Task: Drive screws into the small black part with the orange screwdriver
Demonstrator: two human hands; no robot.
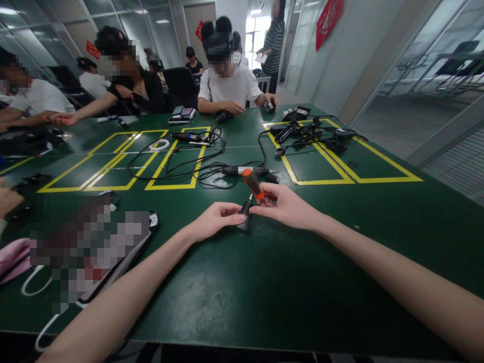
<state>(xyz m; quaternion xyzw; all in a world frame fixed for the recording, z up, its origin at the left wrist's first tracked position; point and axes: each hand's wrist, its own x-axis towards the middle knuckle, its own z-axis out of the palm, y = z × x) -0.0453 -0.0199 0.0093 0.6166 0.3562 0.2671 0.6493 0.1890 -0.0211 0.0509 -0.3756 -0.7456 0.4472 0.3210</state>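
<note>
My right hand (282, 204) is closed around the lower part of an orange-and-black screwdriver (251, 182), held tilted with its handle up. The screwdriver's short metal shaft points down at a small black part (245, 212). My left hand (219, 220) pinches this black part between thumb and fingers, just above the green table (234, 292). What exactly the black part is I cannot make out. Whether the screwdriver's tip sits in a screw is too small to see.
Just beyond my hands lies a corded electric screwdriver (238, 171), with another (189, 137) farther left. Black cables (321, 133) pile up inside yellow tape outlines at the right. Blurred-out bags (109, 252) lie at the left. Across the table a person (229, 85) handles a dark object.
</note>
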